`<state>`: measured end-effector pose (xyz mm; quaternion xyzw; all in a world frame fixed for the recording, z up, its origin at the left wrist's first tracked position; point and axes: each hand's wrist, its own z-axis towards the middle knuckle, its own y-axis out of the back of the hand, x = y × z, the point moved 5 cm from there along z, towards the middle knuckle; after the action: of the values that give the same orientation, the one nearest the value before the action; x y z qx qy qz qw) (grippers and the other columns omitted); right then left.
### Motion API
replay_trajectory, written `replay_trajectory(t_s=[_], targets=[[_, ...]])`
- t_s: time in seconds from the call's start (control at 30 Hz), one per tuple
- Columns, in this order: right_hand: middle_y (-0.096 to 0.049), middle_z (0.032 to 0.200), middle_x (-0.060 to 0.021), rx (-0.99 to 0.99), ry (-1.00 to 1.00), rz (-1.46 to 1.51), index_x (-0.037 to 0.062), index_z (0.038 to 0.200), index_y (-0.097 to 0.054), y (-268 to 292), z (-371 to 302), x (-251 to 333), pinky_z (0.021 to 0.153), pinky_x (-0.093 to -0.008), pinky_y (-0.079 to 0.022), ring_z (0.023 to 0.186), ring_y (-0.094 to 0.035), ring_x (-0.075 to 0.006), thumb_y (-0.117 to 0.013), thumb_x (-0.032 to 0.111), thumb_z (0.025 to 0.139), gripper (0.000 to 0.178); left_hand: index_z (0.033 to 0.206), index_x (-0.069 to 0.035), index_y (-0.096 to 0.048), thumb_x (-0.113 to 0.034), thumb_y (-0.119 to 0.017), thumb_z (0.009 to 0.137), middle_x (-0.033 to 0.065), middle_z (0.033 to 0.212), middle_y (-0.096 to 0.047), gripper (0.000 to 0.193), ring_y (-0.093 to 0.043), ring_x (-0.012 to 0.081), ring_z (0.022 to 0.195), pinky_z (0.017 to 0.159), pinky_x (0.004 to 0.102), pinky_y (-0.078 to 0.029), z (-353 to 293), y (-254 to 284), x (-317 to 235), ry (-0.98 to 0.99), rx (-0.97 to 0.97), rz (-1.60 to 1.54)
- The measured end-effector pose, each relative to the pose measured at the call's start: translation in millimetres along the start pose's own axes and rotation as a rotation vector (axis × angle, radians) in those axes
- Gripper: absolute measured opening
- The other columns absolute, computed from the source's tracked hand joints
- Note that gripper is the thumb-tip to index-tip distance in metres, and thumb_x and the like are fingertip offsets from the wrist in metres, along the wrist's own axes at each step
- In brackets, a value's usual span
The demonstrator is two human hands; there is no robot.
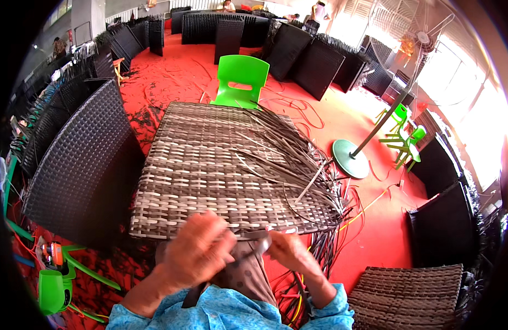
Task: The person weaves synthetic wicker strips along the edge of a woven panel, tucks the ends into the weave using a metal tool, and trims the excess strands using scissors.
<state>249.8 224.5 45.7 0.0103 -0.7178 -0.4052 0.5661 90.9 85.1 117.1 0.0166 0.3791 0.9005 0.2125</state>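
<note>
A woven brown-grey rattan panel lies in front of me, its near edge just above my lap. Long loose dark strands fan out over its right side and hang off that edge. At the near edge, my right hand is closed, pinching a flat grey strip that curves down toward my lap. My left hand is raised just left of the strip, in front of the panel's edge. Motion smears its fingers, so whether it holds anything does not show.
A green chair stands beyond the panel. Dark woven panels lean at the left, with others around the room. A pole on a round base rises at the right. An orange-and-black item sits by a green seat.
</note>
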Motion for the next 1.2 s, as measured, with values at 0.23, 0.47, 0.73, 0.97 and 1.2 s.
replay_trajectory(t_s=[0.23, 0.47, 0.73, 0.97, 1.2], targets=[[-0.061, 0.066, -0.0141, -0.181, 0.130, -0.179, 0.0044, 0.087, -0.059, -27.5, 35.1, 11.8, 0.054, -0.0392, -0.047, 0.058, -0.062, -0.0305, -0.051, 0.017, 0.091, 0.016, 0.099, -0.006, -0.048, -0.039, -0.070, 0.081, 0.0148, 0.111, -0.052, 0.044, -0.047, 0.0379, 0.115, 0.099, 0.0578, -0.034, -4.1, 55.5, -26.6, 0.248, -0.267, 0.167], [-0.062, 0.069, -0.0148, -0.124, 0.236, -0.248, 0.0084, 0.088, -0.058, -57.5, 48.2, 25.8, 0.048, -0.0426, -0.047, 0.058, -0.061, -0.0338, -0.053, 0.019, 0.090, 0.012, 0.101, -0.003, -0.059, -0.026, -0.075, 0.077, 0.0156, 0.102, -0.059, 0.037, -0.062, 0.0349, 0.092, 0.084, 0.0443, -0.052, 1.8, 42.9, -55.7, -0.079, -0.227, -0.427], [-0.064, 0.084, -0.0184, 0.249, 0.383, -0.133, 0.0090, 0.105, -0.061, -71.9, 21.0, 22.2, 0.064, -0.0423, -0.049, 0.079, -0.062, -0.0355, -0.058, 0.023, 0.084, 0.026, 0.126, -0.004, -0.050, -0.045, -0.073, 0.072, 0.0124, 0.107, -0.058, 0.072, -0.061, 0.0280, 0.095, 0.077, 0.0346, -0.053, -22.8, -44.8, -6.3, 0.129, 0.146, -0.238], [-0.065, 0.083, -0.0147, 0.336, 0.145, -0.152, 0.0101, 0.105, -0.060, -43.3, 5.5, 16.4, 0.062, -0.0411, -0.049, 0.073, -0.064, -0.0319, -0.057, 0.023, 0.087, 0.022, 0.096, -0.012, -0.064, -0.028, -0.071, 0.076, 0.0022, 0.072, -0.052, 0.026, -0.060, 0.0199, 0.058, 0.049, 0.0317, -0.050, -46.5, -23.7, 28.2, 0.179, 0.335, -0.118], [-0.061, 0.075, -0.0125, 0.282, 0.179, -0.087, 0.0040, 0.099, -0.060, -36.1, -6.2, -1.5, 0.060, -0.0337, -0.048, 0.068, -0.062, -0.0242, -0.056, 0.023, 0.091, 0.021, 0.076, -0.014, -0.062, -0.024, -0.070, 0.077, 0.0019, 0.068, -0.050, 0.013, -0.060, 0.0204, 0.057, 0.048, 0.0322, -0.049, -69.0, -1.9, 60.2, 0.264, 0.311, 0.028]])
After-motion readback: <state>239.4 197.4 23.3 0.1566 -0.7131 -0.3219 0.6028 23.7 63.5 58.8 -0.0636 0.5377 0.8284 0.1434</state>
